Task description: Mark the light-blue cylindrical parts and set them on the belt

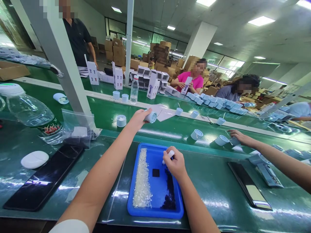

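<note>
"Grasping, both of us: our left hand clasps a pale blue cylinder above the green belt, and our right hand pinches a white piece over the blue tray."

"How far along are we?"

"More blue cylinders stand along the belt, and white boxes wait farther off. White granules and dark bits lie in our tray."

"That other hand?"

"A co-worker's, beside the cylinders."
</note>
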Available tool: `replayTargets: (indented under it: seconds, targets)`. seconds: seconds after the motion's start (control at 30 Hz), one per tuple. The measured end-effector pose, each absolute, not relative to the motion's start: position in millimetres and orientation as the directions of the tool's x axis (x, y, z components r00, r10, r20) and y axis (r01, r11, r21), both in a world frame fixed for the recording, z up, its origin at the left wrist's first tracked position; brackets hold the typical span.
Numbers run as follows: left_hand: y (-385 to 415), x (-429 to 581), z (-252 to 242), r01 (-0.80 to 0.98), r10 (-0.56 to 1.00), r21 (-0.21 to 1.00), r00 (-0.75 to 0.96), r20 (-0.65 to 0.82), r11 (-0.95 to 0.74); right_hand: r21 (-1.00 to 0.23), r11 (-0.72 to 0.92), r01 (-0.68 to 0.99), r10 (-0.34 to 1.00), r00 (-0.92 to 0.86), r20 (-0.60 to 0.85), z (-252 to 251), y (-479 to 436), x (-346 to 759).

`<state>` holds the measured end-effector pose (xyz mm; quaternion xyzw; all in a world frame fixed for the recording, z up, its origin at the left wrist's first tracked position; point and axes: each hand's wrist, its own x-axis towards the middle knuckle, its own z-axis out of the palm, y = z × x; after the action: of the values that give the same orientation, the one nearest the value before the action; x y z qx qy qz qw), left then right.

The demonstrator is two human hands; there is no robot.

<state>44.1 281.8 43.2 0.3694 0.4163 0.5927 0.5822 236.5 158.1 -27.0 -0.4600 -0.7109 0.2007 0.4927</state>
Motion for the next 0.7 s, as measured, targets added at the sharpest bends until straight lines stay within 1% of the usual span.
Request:
replayTargets:
  seconds: [0.07, 0.17, 0.23, 0.37, 0.47, 0.63, 0.7]
  targets:
    - [281.4, 44.6, 43.4, -0.382, 0.998, 0.924, -0.042, -0.046, 0.026, -0.744, 0.516, 0.424, 0.845, -0.111, 0.523, -26.6, 157.7, 236.7]
    - [280.9, 46.0, 43.4, -0.379, 0.998, 0.925, -0.043, -0.05, 0.03, -0.759, 0.501, 0.415, 0.827, 0.027, 0.561, -25.7, 157.9, 239.6]
    - [280.8, 47.1, 43.1, -0.378, 0.998, 0.925, -0.045, -0.051, 0.03, -0.761, 0.48, 0.436, 0.823, 0.077, 0.563, -25.3, 158.6, 241.9]
    - [281.4, 48.6, 41.8, -0.376, 0.998, 0.926, -0.043, -0.042, 0.023, -0.761, 0.45, 0.467, 0.847, 0.048, 0.53, -26.0, 159.9, 242.8]
    - [282.4, 48.6, 40.1, -0.379, 0.999, 0.925, -0.038, -0.034, 0.017, -0.748, 0.442, 0.495, 0.846, 0.047, 0.531, -27.0, 160.2, 240.9]
    - [283.1, 48.6, 38.2, -0.389, 0.999, 0.921, -0.031, -0.02, 0.006, -0.705, 0.499, 0.503, 0.835, -0.064, 0.546, -27.3, 159.8, 238.7]
    - [282.5, 49.3, 38.6, -0.388, 0.999, 0.922, -0.033, -0.02, 0.005, -0.699, 0.512, 0.499, 0.823, -0.051, 0.566, -26.0, 158.8, 238.5]
